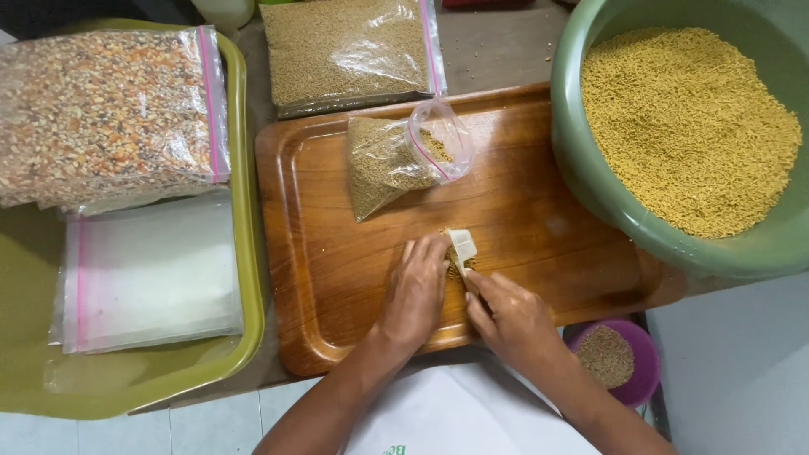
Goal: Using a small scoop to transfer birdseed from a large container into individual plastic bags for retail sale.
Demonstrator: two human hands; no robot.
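Right hand (516, 322): fingers closed on a small pale scoop (462, 249).
Left hand (415, 291): flat, fingers together beside the scoop, cupping spilled grain (455, 271).
Beyond fingertips: open seed bag (396, 156) on wooden tray (539, 227).

Inspector: You have a brown, wood-grained tray (539, 219); the basin (590, 160) is pale green, its grain (687, 126) mustard yellow; the small scoop (462, 249) is cream.

Operator: And on my left side?

Inspector: An olive-green tray (240, 278); clear bags (152, 274) with pink zip strips; one bag of mixed seed (105, 114) speckled red, orange and tan; your small bowl (645, 371) is purple.
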